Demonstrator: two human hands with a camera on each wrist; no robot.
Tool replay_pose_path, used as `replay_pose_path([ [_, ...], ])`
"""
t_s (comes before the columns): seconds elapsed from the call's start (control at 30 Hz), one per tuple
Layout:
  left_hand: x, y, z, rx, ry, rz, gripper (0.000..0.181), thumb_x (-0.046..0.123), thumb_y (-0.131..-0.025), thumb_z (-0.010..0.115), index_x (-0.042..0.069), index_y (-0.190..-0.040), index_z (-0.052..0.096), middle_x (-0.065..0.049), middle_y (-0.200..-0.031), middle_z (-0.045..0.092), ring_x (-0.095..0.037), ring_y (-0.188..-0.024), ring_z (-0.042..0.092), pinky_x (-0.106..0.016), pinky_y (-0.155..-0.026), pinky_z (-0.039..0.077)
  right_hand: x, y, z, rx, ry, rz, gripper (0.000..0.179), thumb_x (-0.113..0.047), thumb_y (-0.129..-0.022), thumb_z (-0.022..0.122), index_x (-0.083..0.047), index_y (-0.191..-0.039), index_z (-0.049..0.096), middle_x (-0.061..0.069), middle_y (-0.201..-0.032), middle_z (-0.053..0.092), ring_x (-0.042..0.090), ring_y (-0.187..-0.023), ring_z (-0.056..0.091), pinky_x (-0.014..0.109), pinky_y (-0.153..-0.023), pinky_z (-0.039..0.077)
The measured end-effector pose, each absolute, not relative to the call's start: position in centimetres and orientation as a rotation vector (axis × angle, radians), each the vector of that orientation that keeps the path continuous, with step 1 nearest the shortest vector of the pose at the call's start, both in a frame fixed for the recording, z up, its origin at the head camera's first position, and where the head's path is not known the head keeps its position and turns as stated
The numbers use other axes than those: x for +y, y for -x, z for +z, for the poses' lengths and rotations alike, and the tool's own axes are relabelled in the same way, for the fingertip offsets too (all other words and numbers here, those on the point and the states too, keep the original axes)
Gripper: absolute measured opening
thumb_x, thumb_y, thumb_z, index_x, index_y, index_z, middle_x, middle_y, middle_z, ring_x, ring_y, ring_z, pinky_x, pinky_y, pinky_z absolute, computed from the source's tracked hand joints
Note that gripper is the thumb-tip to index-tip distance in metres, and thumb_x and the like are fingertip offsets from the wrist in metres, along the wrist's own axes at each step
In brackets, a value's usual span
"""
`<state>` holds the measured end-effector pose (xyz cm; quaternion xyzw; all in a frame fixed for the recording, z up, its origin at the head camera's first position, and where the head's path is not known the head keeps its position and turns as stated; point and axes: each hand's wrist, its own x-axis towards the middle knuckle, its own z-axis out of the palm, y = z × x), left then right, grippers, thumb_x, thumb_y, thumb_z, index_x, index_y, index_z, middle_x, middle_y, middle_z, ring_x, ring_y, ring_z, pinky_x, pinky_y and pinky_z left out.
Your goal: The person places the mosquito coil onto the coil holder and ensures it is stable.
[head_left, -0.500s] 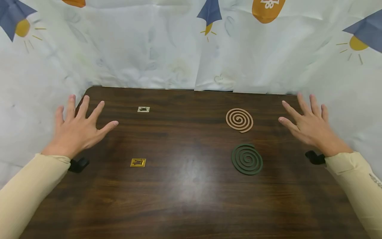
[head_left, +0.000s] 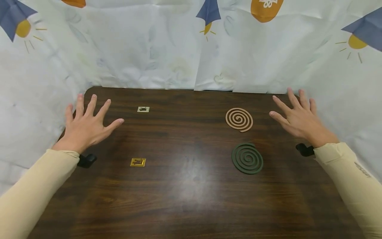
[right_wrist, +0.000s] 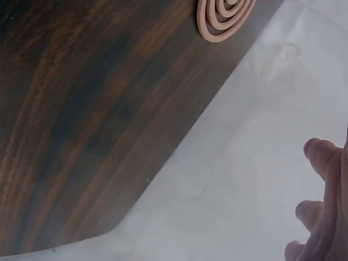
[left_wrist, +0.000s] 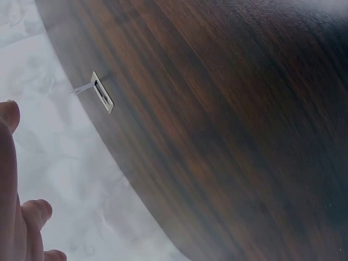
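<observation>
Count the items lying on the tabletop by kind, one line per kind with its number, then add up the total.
Spiral coils: 2 (tan coil, dark green coil)
Small cut-out plates: 2 (silvery plate, gold plate)
Total: 4

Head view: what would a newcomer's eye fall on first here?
Probably the green coil and, beyond it, the tan coil, bold spirals on the right half of the dark table. On its left half lie a small gold plate and, farther back, a small pale plate. The left hand and right hand, fingers spread, flank them, holding nothing.
</observation>
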<state>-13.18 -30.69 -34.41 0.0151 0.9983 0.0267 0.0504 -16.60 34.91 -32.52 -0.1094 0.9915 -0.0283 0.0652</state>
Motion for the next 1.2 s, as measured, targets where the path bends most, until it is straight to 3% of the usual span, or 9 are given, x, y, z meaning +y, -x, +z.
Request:
replay_pose_path([
  [0.27,-30.0,14.1,-35.5,3.036,-0.077,0.132,0.093,0.083,-0.097,0.027,0.03,-0.168,-0.002,-0.025,-0.172,-0.015,-0.049,-0.155,-0.031,-0.079,-0.118,-0.013,34.0,17.9,-32.9,2.965,0.342,-0.096,0.073,-0.07,-0.106,0.019,-0.035,-0.167,-0.001,0.011,-0.17,-0.03,0.045,-0.154,-0.035,0.079,-0.118,-0.012],
  [0.57,-29.4,15.6,-36.5,3.037,-0.104,0.164,0.094,0.083,-0.096,0.028,0.03,-0.168,0.001,-0.024,-0.173,-0.014,-0.05,-0.156,-0.028,-0.077,-0.12,-0.013,33.0,19.0,-33.5,2.995,0.379,-0.111,0.076,-0.07,-0.105,0.021,-0.03,-0.168,0.008,0.014,-0.173,-0.023,0.05,-0.157,-0.025,0.081,-0.118,-0.006],
  [1.2,-29.4,18.1,-38.5,2.997,-0.128,0.211,0.095,0.084,-0.096,0.03,0.03,-0.169,0.002,-0.024,-0.173,-0.012,-0.05,-0.157,-0.025,-0.077,-0.12,-0.012,31.3,21.1,-35.5,2.97,0.398,-0.15,0.078,-0.073,-0.104,0.022,-0.03,-0.168,0.01,0.015,-0.174,-0.019,0.049,-0.158,-0.022,0.078,-0.12,-0.008],
])
